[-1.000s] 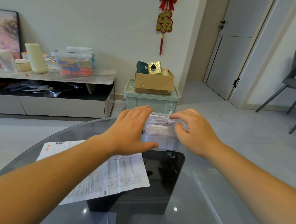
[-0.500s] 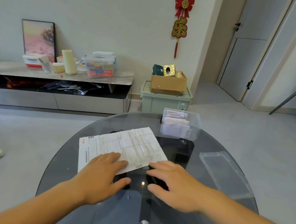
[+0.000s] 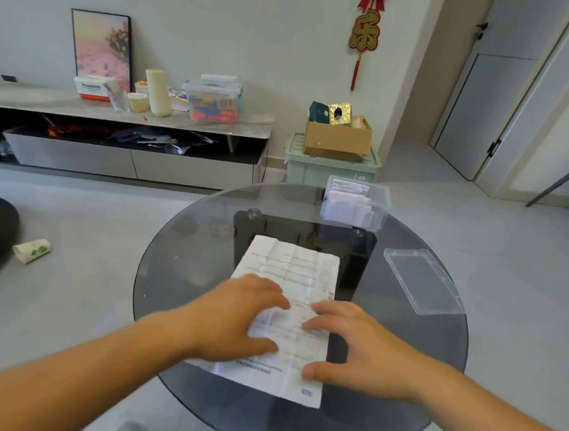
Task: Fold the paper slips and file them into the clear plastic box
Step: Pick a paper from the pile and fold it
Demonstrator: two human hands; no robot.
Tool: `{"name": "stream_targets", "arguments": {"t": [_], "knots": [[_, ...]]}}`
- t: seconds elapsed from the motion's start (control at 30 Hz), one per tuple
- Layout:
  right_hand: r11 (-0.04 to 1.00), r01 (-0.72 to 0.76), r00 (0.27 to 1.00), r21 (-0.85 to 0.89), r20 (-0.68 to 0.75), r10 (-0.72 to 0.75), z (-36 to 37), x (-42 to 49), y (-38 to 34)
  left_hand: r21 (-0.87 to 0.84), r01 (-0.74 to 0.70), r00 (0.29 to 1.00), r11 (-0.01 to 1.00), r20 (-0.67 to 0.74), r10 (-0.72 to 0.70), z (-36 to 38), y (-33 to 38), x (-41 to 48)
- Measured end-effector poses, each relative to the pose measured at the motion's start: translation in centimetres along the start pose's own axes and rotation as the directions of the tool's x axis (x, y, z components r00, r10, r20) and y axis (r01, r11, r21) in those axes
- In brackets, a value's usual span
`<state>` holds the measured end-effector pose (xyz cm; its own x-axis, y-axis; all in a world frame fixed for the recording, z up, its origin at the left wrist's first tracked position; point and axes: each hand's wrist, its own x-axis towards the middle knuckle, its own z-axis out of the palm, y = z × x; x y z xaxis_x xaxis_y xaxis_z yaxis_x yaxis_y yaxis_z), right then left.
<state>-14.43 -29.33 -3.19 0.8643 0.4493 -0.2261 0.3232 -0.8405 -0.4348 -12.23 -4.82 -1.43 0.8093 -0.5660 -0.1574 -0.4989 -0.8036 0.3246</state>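
Note:
A creased white printed paper slip [image 3: 292, 275] lies flat in the middle of the round glass table [image 3: 179, 275], its long side running away from me. My left hand [image 3: 237, 315] rests on its near left part with fingers spread. My right hand [image 3: 351, 346] touches its near right edge, fingers straight and thumb at the lower edge. The clear plastic box [image 3: 357, 206] stands at the table's far edge, holding several folded white slips upright.
The box's clear lid [image 3: 422, 280] lies on the table at the right. Beyond the table stand a green crate with a cardboard box [image 3: 337, 138] and a low cabinet [image 3: 126, 112] with clutter. A rolled item [image 3: 31, 249] lies on the floor at left.
Both hands left the clear box and came back to the near side. The paper slip was turned from lying sideways to lengthwise, and both hands now lie on it.

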Motion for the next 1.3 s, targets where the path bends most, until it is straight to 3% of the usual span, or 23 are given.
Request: {"name": "stream_targets", "arguments": {"t": [0.17, 0.37, 0.6, 0.73, 0.83, 0.9, 0.97, 1.03, 1.13, 1.23, 1.3], "knots": [[0.999, -0.005, 1.000, 0.035, -0.017, 0.006, 1.5, -0.8, 0.5, -0.014, 0.074, 0.973, 0.997, 0.221, -0.069, -0.2, -2.9, -1.1], [0.998, -0.003, 1.000, 0.064, -0.031, 0.005, 2.0, -0.6, 1.0, -0.027, 0.014, 0.991, 1.000, 0.136, -0.010, 1.1, -4.0, -0.3], [0.985, 0.002, 0.981, 0.172, -0.194, 0.032, 2.2, 0.9, 1.7, -0.188, 0.029, 1.000, 0.982, -0.003, -0.030, 0.8, -4.5, 0.4], [0.958, -0.005, 0.969, 0.287, -0.236, 0.076, 1.0, 1.7, 1.6, -0.490, 0.081, 0.997, 0.868, 0.028, -0.077, -0.7, -5.3, 0.4], [0.892, -0.064, 0.958, 0.448, -0.224, 0.181, -0.5, 2.3, 1.3, -0.742, 0.062, 0.998, 0.667, 0.046, -0.041, -1.9, -5.9, 0.1], [0.867, -0.113, 0.940, 0.486, -0.231, 0.252, -1.5, 2.9, 1.0, -0.815, 0.051, 0.999, 0.577, 0.034, -0.041, -2.3, -6.3, 0.4], [0.834, -0.157, 0.930, 0.529, -0.205, 0.305, -2.1, 3.8, 1.2, -0.781, 0.086, 0.988, 0.619, -0.011, -0.152, -2.1, -6.2, 1.1], [0.785, -0.201, 0.905, 0.586, -0.195, 0.377, -2.3, 4.5, 0.9, -0.659, 0.153, 0.958, 0.737, -0.083, -0.273, -1.2, -6.1, 2.1], [0.728, -0.127, 0.849, 0.674, -0.306, 0.431, -2.4, 5.2, 0.8, -0.501, 0.196, 0.940, 0.843, -0.148, -0.307, 0.1, -5.5, 3.3], [0.868, -0.053, 0.736, 0.493, -0.568, 0.367, -1.8, 5.0, 0.9, -0.465, 0.223, 0.919, 0.857, -0.193, -0.343, 0.8, -5.3, 4.1], [0.979, -0.003, 0.709, 0.204, -0.690, 0.146, -0.9, 4.4, 0.8, -0.428, 0.243, 0.909, 0.870, -0.213, -0.359, 1.2, -5.3, 4.7]]}}
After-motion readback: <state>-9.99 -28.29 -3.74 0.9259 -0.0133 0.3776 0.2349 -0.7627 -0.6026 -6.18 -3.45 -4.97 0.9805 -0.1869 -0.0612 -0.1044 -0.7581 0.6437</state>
